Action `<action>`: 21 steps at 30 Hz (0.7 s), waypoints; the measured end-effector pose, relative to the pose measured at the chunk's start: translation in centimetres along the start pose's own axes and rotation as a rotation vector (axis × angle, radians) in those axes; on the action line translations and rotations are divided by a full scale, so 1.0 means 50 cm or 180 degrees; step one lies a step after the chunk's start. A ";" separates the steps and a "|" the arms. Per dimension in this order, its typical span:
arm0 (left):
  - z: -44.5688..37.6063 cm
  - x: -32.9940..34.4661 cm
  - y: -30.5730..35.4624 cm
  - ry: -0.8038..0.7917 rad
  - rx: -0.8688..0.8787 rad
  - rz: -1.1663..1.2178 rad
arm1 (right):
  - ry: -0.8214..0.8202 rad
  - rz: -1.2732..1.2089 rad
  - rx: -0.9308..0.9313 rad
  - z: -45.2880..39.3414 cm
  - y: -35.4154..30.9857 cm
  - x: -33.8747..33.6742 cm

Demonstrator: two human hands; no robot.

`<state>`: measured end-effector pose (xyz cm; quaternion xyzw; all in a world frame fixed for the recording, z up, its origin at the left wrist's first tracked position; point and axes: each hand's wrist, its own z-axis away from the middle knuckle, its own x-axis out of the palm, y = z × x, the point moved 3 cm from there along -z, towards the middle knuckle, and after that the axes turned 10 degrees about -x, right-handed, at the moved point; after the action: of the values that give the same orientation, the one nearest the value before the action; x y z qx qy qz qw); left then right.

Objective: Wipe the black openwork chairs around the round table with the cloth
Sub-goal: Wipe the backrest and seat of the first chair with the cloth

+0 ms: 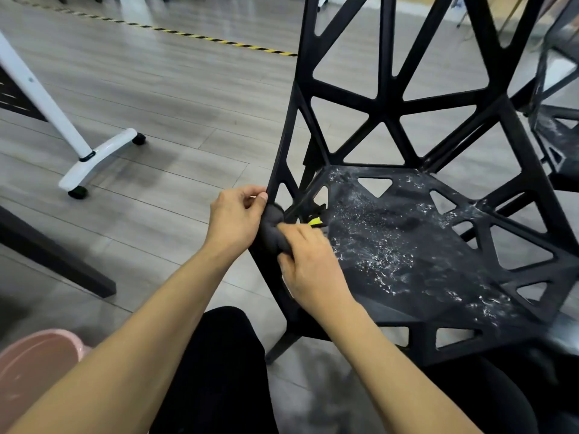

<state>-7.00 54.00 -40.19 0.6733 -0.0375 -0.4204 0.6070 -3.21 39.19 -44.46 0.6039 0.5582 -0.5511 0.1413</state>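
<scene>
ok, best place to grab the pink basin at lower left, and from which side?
Likely the rim of the pink basin, from above on its near right edge. It sits upright on the floor with its mouth open upward, so fingers can hook over the lip there. Its far left side is cut off by the frame. Both the left hand and right hand are busy with the dark cloth.

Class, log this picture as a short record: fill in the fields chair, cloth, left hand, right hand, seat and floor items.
chair: black openwork chair, upright
cloth: dark cloth, bunched against the chair's left edge
left hand: left hand grips the cloth at the frame
right hand: right hand holds the cloth from the seat side
seat: seat speckled with white flecks
floor items: pink basin, white wheeled stand
</scene>
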 end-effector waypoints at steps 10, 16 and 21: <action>0.007 0.010 0.004 0.0138 0.0051 -0.0317 | 0.0159 0.0479 -0.0338 0.070 -0.061 -0.005; 0.011 0.018 -0.008 0.0241 0.0004 -0.0231 | -0.0270 0.0723 -0.0087 0.023 0.038 -0.019; 0.015 0.025 -0.001 0.0309 0.0145 -0.0392 | 0.0109 0.0000 0.0528 -0.054 0.086 -0.079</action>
<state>-6.69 52.73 -40.83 0.7076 0.0239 -0.4228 0.5657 2.66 37.82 -42.17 0.6229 0.5130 -0.5850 0.0812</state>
